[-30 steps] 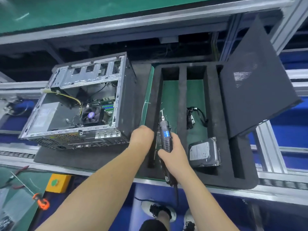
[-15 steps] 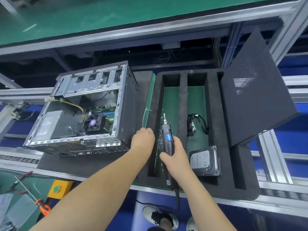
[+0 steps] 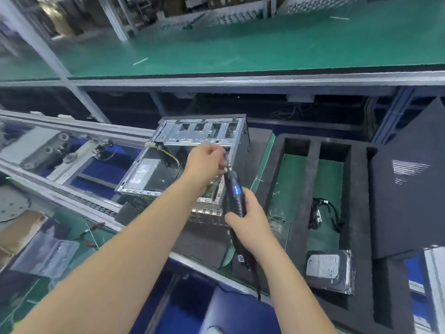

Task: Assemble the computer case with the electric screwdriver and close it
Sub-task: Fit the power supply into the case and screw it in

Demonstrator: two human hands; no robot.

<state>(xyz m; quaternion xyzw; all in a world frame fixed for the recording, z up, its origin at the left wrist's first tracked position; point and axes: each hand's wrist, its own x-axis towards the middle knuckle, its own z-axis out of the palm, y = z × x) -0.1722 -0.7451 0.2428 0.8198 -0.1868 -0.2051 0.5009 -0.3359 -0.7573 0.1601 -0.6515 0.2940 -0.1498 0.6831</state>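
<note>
My right hand (image 3: 250,220) gripped the electric screwdriver (image 3: 234,195), its bit angled up toward my left hand (image 3: 204,162), whose fingers pinched something too small to tell at the tip — probably a screw. The computer case (image 3: 192,162) sat open on the left; its side panel (image 3: 407,189) leaned at the far right, the hard drive (image 3: 328,271) lay in the foam tray (image 3: 358,213) — most of the assembly was left, I judged.

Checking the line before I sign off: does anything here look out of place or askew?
Mostly orderly. The black side panel is off the open computer case and leans tilted against the foam tray. A hard drive sits loose in that tray.
</note>
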